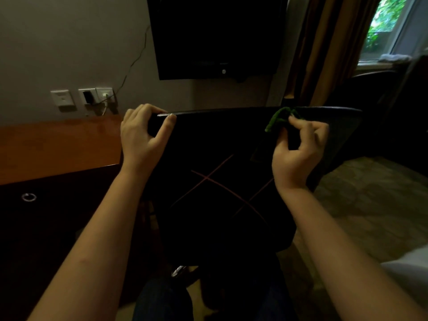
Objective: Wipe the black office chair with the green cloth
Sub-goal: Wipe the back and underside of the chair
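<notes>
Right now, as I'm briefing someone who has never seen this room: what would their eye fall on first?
The back of the black office chair fills the centre: the left hand grips its top edge, and the right hand pinches the bunched green cloth at that edge further right. Above hangs a dark wall screen, with a bright window at the top right.
</notes>
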Demonstrator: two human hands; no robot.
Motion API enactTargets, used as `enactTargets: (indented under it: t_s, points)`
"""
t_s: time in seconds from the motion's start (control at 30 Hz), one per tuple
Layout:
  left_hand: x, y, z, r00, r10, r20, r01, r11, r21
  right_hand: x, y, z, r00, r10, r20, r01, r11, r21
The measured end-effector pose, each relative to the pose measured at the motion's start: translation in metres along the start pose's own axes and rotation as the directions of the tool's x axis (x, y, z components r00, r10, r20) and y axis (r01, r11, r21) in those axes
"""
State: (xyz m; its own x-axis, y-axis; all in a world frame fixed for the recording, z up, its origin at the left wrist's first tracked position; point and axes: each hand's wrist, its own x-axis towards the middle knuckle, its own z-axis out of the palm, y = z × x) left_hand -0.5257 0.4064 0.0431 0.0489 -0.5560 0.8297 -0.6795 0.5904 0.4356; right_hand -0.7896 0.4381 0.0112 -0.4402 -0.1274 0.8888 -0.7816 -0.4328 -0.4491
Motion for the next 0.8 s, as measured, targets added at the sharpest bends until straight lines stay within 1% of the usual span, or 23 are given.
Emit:
enactTargets:
  t_s: [0.17,0.33,0.47,0.57,0.7,0.8]
  points:
    - [0.000,-0.003,-0.005,0.999,-0.033,0.030,0.033,0.999,-0.003,-0.020,-0.027,0.022,0.996,-0.058,0.074,0.054,0.997,0.051]
    - [0.001,-0.006,-0.008,0.998,-0.029,0.054,0.029,1.000,-0.007,-0.050,-0.080,0.058,0.970,-0.178,0.164,0.149,0.973,0.173]
    - [0.001,-0.007,-0.010,0.998,-0.012,0.066,0.015,0.999,-0.044,-0.072,-0.121,0.084,0.958,-0.201,0.202,0.146,0.956,0.256]
    - [0.001,-0.011,-0.011,0.998,0.002,0.066,0.002,0.998,-0.062,-0.078,-0.132,0.093,0.925,-0.289,0.247,0.223,0.939,0.263]
    - [0.002,-0.012,-0.013,0.998,0.010,0.067,-0.002,0.992,-0.124,-0.068,-0.121,0.087,0.861,-0.424,0.281,0.364,0.899,0.242]
    - [0.004,-0.012,-0.011,0.998,0.011,0.065,-0.004,0.994,-0.111,-0.057,-0.102,0.074,0.860,-0.433,0.271,0.399,0.900,0.172]
